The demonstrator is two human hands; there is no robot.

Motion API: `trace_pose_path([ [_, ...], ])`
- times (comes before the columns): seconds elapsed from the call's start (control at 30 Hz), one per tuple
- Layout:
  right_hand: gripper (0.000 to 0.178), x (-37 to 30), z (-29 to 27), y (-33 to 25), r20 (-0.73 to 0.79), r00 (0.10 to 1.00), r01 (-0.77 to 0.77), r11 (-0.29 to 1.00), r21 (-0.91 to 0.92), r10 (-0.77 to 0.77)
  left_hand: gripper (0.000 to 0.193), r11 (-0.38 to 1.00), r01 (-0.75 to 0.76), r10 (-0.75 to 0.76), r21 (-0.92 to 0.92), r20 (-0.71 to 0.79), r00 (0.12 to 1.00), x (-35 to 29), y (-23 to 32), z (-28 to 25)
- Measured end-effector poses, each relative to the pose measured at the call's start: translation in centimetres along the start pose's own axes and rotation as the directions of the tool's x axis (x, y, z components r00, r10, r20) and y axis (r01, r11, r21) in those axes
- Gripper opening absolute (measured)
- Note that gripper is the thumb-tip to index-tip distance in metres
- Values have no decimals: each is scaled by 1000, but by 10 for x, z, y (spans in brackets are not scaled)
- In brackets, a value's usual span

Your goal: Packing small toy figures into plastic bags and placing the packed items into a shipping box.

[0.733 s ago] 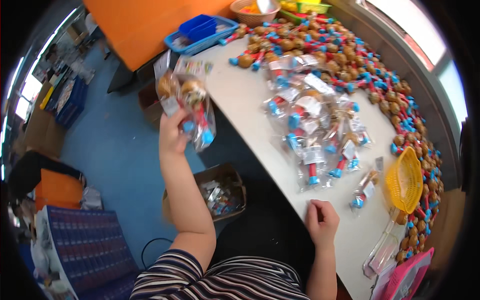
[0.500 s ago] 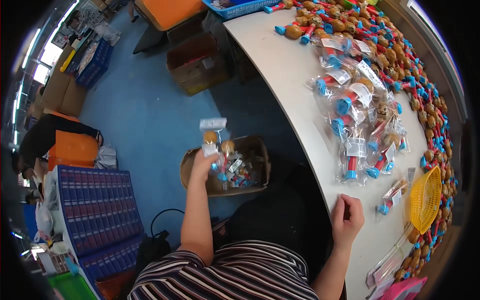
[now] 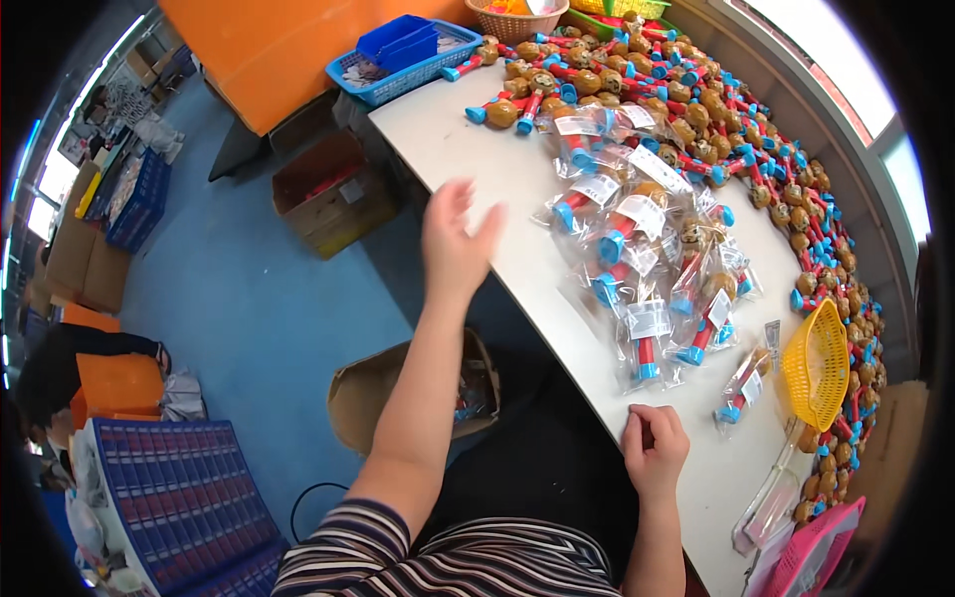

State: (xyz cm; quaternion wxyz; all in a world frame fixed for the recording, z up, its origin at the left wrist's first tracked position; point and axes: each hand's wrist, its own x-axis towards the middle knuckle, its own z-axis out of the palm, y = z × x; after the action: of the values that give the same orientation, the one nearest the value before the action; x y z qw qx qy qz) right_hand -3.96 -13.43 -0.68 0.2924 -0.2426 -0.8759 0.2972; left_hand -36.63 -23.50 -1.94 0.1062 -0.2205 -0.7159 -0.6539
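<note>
My left hand (image 3: 460,239) is raised by the long edge of the white table (image 3: 517,298), slightly blurred, fingers apart and nothing in it. Curled on the near table edge rests my right hand (image 3: 657,448), with nothing visible in it. In front of it lies a single bagged toy (image 3: 744,388), red and blue with a brown head. Farther in is a heap of similar toys in clear bags with white labels (image 3: 647,224). Loose, unbagged brown-headed toys (image 3: 706,104) are piled along the far and right sides. Below my left forearm stands an open cardboard box (image 3: 348,403) with small packages inside.
A yellow basket (image 3: 818,363) stands at the right, with a pink basket (image 3: 816,547) nearer. At the far end is a blue basket (image 3: 373,92). A brown carton (image 3: 333,194) sits on the blue floor. At far left a person (image 3: 50,373) bends over.
My left hand has let go of the bagged toys it held over the cardboard box and swung up to the table edge. My right hand stays in place. The view has shifted.
</note>
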Motion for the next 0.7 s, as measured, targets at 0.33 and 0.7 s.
trace_pose_path([
  [0.33, 6, 8, -17, 13, -1, 990, -136, 973, 189, 139, 74, 818, -83, -213, 570, 434, 875, 123, 41, 183],
  [0.7, 6, 7, -19, 17, 5, 994, -111, 975, 195, 112, 47, 970, 213, -243, 120, 383, 891, 150, 25, 127],
])
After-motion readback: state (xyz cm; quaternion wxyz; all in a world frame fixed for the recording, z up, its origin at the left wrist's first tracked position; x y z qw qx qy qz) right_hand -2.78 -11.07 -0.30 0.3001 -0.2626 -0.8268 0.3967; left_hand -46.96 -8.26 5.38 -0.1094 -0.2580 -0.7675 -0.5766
